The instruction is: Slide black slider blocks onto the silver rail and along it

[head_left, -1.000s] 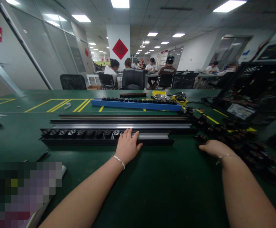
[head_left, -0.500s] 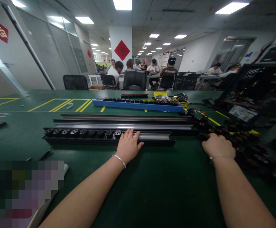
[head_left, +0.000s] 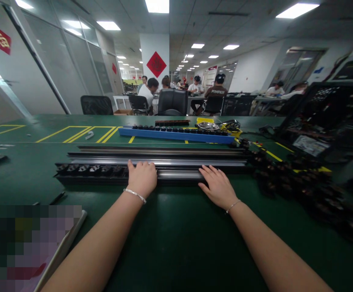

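Note:
A long black rail (head_left: 176, 176) with a silvery inner channel lies crosswise before me, with several small round black parts (head_left: 95, 169) in a row in its left half. My left hand (head_left: 142, 178) is closed over the right end of that row, its fingers curled at the far side; what they grip is hidden. At the rail's right end my right hand (head_left: 219, 187) rests with fingers stretched out and thumb apart, straddling the channel. No part shows in it. Behind lies a second rail (head_left: 170, 162) of the same kind, touched by neither palm.
A heap of black parts (head_left: 310, 182) spreads at the right, beside an open black case (head_left: 325, 121). Farther back are a blue tray (head_left: 176, 134) holding a row of parts and a metal dish (head_left: 208, 126). A blurred-out object (head_left: 30, 247) lies front left. People sit beyond.
My right hand has come left from the heap of black parts to the rail's right end. My left hand has slid left along the rail and its fingers have curled in.

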Demonstrator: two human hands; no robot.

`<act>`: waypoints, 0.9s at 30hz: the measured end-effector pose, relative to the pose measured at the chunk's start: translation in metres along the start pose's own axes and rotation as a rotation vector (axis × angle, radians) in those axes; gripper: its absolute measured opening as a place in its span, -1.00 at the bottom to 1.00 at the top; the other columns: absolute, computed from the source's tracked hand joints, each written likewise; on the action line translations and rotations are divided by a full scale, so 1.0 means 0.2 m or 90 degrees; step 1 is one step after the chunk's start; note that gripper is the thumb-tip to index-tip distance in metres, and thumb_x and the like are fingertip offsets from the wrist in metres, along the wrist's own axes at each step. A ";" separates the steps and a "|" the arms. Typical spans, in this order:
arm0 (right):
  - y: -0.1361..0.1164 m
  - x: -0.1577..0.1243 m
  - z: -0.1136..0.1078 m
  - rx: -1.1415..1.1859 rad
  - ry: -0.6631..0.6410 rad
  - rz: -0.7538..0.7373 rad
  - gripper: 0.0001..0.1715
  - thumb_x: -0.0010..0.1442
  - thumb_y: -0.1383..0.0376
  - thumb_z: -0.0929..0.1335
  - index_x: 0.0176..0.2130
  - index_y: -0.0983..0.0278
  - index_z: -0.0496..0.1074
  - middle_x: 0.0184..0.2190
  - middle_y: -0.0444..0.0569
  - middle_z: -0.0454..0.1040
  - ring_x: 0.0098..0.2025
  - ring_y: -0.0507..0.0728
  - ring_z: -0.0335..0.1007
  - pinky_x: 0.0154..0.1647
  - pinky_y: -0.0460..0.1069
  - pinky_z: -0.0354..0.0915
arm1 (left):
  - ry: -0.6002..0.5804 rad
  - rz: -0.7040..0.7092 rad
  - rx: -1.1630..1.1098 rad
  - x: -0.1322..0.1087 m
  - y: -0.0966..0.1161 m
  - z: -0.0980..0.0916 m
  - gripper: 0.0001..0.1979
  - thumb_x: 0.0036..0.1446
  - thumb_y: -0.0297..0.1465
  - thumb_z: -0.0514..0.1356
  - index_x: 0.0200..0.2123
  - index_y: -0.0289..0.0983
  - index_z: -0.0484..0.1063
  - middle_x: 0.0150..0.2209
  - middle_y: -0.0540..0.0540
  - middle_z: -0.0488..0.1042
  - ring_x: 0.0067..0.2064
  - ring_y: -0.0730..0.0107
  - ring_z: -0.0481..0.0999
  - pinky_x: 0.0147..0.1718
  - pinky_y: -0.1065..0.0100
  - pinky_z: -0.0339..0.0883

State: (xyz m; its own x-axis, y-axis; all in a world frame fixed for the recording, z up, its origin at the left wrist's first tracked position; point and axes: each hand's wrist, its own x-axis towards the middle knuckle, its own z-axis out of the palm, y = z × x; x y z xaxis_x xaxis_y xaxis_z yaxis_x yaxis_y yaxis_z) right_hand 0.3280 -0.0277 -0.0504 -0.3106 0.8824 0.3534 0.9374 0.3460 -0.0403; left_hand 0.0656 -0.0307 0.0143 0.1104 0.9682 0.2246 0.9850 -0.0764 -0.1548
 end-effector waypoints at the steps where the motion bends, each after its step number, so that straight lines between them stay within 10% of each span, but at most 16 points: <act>1: 0.00 0.00 0.00 -0.001 0.000 -0.001 -0.40 0.23 0.08 0.16 0.20 0.21 0.19 0.25 -0.02 0.15 0.28 0.23 -0.05 0.24 0.22 -0.04 | -0.011 0.008 0.002 0.00 -0.01 0.00 -0.74 0.11 -0.37 0.06 -0.16 -0.30 0.43 -0.16 -0.25 0.50 -0.07 0.01 0.42 0.07 -0.27 -0.08; 27: -0.01 0.01 -0.01 0.001 0.014 -0.011 -0.66 0.19 0.12 0.24 -0.14 0.22 0.44 0.22 0.00 0.20 0.26 0.25 0.00 0.19 0.22 0.04 | -0.002 0.046 -0.070 0.04 0.00 0.05 -0.74 0.14 -0.41 0.05 -0.11 -0.24 0.41 -0.16 -0.19 0.50 -0.13 0.14 0.48 0.11 -0.20 -0.10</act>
State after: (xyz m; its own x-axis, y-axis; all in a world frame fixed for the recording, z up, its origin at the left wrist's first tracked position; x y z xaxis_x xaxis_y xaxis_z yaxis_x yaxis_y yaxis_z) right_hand 0.3265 -0.0265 -0.0486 -0.3233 0.8690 0.3745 0.9317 0.3616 -0.0347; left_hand 0.0646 -0.0200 0.0057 0.1815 0.9598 0.2140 0.9831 -0.1715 -0.0646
